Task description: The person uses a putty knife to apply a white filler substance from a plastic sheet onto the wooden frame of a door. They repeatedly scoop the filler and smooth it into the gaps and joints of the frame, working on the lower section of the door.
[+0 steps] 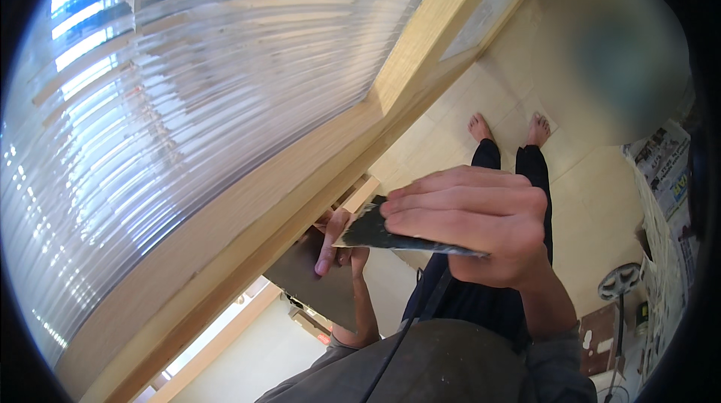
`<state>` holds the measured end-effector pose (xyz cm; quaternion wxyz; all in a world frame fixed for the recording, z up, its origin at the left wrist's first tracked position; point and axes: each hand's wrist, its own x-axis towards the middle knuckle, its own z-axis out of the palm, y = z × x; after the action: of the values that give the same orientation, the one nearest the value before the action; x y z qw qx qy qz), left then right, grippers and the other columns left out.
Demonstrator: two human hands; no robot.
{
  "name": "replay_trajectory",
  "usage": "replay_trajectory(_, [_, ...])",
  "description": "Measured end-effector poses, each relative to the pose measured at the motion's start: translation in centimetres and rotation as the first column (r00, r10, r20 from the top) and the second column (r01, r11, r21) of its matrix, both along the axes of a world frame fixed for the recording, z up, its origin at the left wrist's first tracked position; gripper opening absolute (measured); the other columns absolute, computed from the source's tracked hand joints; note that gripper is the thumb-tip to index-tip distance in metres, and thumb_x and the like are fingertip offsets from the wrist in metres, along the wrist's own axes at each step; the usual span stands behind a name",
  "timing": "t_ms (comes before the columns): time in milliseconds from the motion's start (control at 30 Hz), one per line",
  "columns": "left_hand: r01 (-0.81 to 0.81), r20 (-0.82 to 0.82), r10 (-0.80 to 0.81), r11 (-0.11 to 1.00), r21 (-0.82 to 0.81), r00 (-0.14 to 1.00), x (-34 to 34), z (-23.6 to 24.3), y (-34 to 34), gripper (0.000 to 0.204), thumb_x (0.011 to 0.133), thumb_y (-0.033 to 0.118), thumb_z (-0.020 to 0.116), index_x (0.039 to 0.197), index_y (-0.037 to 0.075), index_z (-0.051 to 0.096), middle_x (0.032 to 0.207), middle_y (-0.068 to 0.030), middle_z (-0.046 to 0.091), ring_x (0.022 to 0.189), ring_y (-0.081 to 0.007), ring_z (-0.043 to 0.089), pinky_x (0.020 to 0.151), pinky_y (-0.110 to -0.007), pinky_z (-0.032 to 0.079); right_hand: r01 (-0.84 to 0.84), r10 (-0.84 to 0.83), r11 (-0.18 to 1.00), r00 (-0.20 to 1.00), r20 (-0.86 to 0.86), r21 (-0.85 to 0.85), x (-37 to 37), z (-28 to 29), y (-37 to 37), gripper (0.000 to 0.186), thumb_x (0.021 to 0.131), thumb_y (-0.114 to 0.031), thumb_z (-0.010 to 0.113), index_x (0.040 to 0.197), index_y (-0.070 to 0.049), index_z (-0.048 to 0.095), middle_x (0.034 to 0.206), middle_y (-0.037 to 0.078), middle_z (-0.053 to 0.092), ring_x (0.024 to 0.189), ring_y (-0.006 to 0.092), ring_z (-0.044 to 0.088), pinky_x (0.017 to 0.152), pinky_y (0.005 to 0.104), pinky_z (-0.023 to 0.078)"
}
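Note:
My right hand (488,223) is closed on a folded black piece of sandpaper (369,229) with a rough, torn edge. Its fingers lie flat over the top, pointing left. Just beyond that piece, my left hand (338,247) grips a flat grey-brown sheet (312,279), thumb on its face and the other fingers mostly hidden. Both hands are close beside the pale wooden frame (248,200), which runs diagonally across the view. A clear ribbed panel (203,87) fills the area above and left of the frame.
Pale floor tiles (451,144) lie below, with my bare feet (481,126) on them. At the right are newspapers (665,159), a round metal piece on a dark rod (619,280) and a brown board (598,339). A dark cord (390,354) hangs across my shirt. A blurred shape covers the upper right.

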<state>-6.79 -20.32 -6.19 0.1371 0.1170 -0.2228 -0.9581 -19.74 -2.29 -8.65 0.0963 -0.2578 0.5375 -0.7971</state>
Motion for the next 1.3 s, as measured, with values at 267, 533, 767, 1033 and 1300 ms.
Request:
replay_trajectory(267, [-0.034,0.047,0.037,0.997,-0.066,0.998,1.0,0.8,0.1,0.018,0.094,0.027,0.055,0.091,0.011,0.063,0.109,0.0027,0.069,0.049,-0.006,0.062,0.038,-0.019,0.035,0.035,-0.02,0.999,0.924,0.382,-0.032,3.3,0.1,1.5,0.026,0.071,0.016,0.062,0.093,0.004,0.069,0.086,0.017,0.071,0.082,0.0249,0.07,0.075,0.0307,0.055])
replay_trajectory(533, [-0.077,-0.07,0.088,0.986,0.148,0.994,0.9,-9.6,0.5,0.018,0.097,0.025,0.047,0.088,0.013,0.055,0.126,-0.0032,0.063,0.054,-0.0058,0.064,0.045,-0.018,0.033,0.121,-0.074,0.989,0.903,0.424,-0.085,3.6,-9.2,2.4,0.023,0.072,0.013,0.068,0.09,0.003,0.058,0.084,0.016,0.064,0.078,0.0226,0.065,0.073,0.0305,0.052])
replay_trajectory(767, [-0.169,-0.242,0.2,0.975,0.144,0.949,1.1,-8.1,-0.1,0.015,0.095,0.023,0.048,0.086,0.014,0.054,0.128,-0.0063,0.061,0.054,-0.0073,0.066,0.042,-0.019,0.033,0.164,-0.12,0.982,0.923,0.366,-0.092,3.6,-11.4,2.5,0.022,0.073,0.007,0.071,0.093,0.002,0.063,0.083,0.016,0.064,0.076,0.0223,0.066,0.071,0.0321,0.054])
replay_trajectory(1033, [-0.092,-0.393,0.121,0.991,0.093,0.912,0.0,-9.1,0.0,0.016,0.095,0.021,0.047,0.087,0.01,0.054,0.137,-0.013,0.052,0.059,-0.0117,0.069,0.039,-0.018,0.037,0.104,-0.054,0.981,0.958,0.28,-0.165,2.6,-11.4,0.6,0.019,0.076,0.006,0.068,0.095,0.003,0.064,0.085,0.017,0.065,0.076,0.024,0.067,0.072,0.0325,0.054])
replay_trajectory(1300, [-0.225,-0.371,0.25,0.968,0.11,0.894,1.6,-7.2,-1.7,0.018,0.094,0.024,0.047,0.085,0.01,0.053,0.135,-0.0182,0.053,0.051,-0.0116,0.066,0.036,-0.016,0.033,0.059,-0.036,0.998,0.773,0.634,-0.016,4.1,-15.8,2.0,0.007,0.085,0.002,0.062,0.092,0.005,0.06,0.082,0.01,0.063,0.075,0.0139,0.061,0.076,0.0249,0.046])
